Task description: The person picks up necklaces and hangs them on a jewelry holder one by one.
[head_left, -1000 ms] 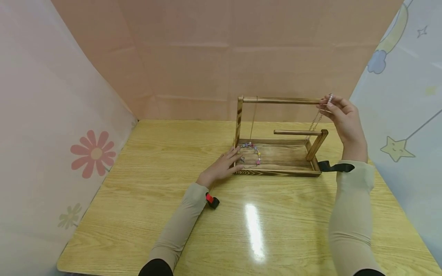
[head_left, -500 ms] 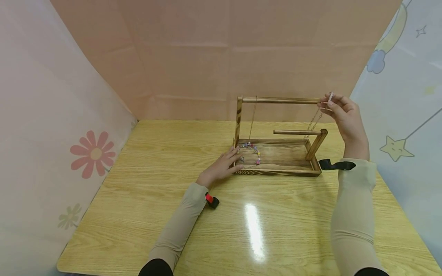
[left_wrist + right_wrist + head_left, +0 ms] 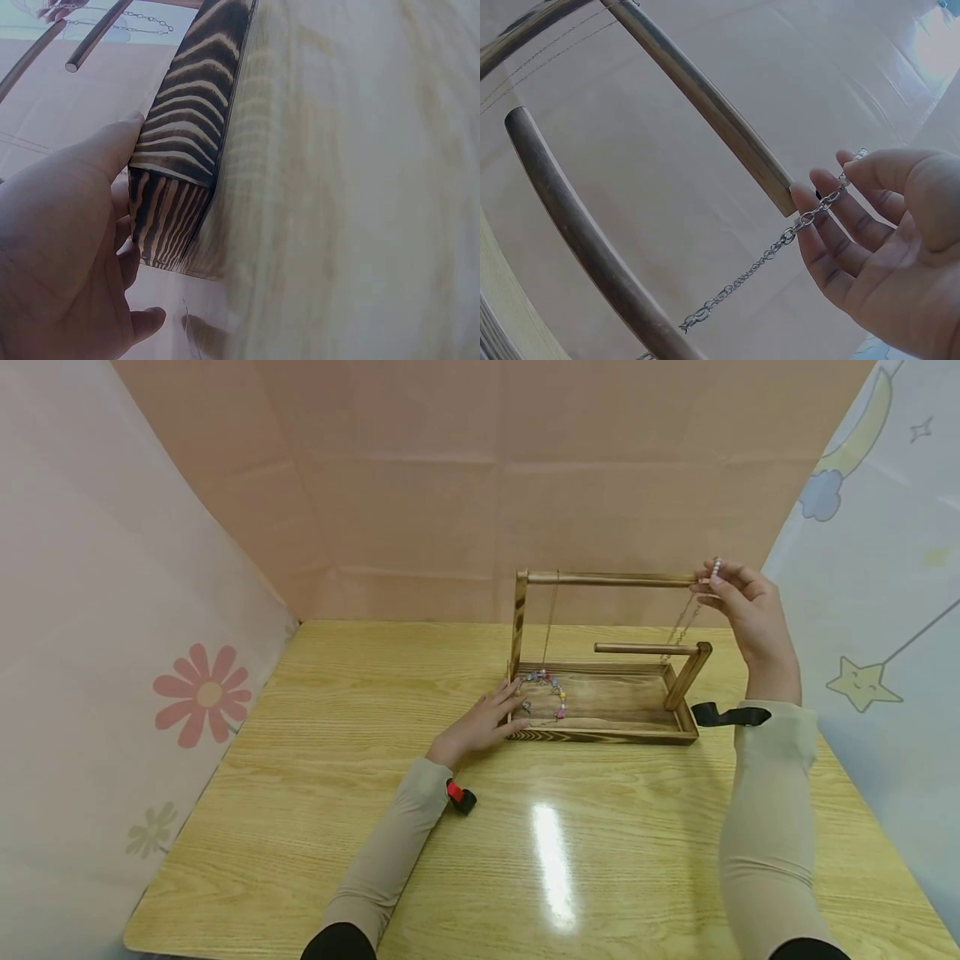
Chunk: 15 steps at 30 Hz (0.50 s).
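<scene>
A wooden jewelry stand (image 3: 600, 736) has a tray base, a long upper rod (image 3: 607, 578) and a shorter lower rod (image 3: 645, 648). My left hand (image 3: 480, 722) rests at the tray's left front corner, its fingers spread and fairly straight. Pinched between my right hand's (image 3: 750, 610) thumb and fingertips is a silver chain necklace (image 3: 769, 255) with small white beads (image 3: 716, 568). Its strands hang down past the lower rod. The right fingertips are right at the upper rod's free end (image 3: 784, 202).
A second necklace hangs from the upper rod's left part, its thin chain (image 3: 551, 618) ending in colourful beads (image 3: 562, 695) over the tray. The stand stands on a wood-grain table (image 3: 360, 693), with a pink backdrop (image 3: 412, 510) behind and patterned side sheets.
My right hand has risen very slightly with the necklace, staying by the rod's end. The left hand and the stand have not moved.
</scene>
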Each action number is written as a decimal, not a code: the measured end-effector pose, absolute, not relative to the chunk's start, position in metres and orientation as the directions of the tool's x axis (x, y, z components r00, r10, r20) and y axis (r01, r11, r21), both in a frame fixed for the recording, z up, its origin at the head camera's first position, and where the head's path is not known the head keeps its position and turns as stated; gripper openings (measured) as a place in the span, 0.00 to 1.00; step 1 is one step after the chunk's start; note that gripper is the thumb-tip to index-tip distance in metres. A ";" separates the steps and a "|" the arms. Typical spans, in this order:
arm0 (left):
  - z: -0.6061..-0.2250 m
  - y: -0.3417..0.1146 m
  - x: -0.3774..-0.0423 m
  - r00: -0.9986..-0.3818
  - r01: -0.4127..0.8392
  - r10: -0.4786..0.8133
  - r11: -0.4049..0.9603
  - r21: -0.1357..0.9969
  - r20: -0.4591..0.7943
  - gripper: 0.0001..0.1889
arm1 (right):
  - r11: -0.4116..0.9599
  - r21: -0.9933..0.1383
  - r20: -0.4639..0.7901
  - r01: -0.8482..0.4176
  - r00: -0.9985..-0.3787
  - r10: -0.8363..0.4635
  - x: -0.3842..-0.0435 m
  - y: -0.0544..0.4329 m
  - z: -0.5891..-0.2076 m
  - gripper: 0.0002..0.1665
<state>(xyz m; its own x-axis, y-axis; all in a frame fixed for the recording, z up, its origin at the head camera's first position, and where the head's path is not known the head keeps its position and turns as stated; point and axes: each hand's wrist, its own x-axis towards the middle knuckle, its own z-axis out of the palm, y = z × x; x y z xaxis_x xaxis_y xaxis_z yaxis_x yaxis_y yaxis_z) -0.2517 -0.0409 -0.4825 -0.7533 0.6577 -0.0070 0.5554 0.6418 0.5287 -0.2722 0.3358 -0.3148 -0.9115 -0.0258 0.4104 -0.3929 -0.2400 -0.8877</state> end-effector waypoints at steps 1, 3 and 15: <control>-0.482 -0.041 -0.252 -0.754 0.556 0.657 0.642 0.528 -0.006 0.32 | -0.237 -0.888 0.411 -0.394 -0.911 -0.026 -0.272 0.335 -0.314 0.13; -0.482 -0.041 -0.252 -0.754 0.555 0.657 0.640 0.532 -0.005 0.32 | -0.229 -0.890 0.411 -0.395 -0.911 -0.024 -0.272 0.334 -0.313 0.13; -0.483 -0.041 -0.251 -0.753 0.554 0.657 0.641 0.531 -0.008 0.32 | -0.155 -0.916 0.378 -0.371 -0.926 -0.017 -0.272 0.332 -0.311 0.17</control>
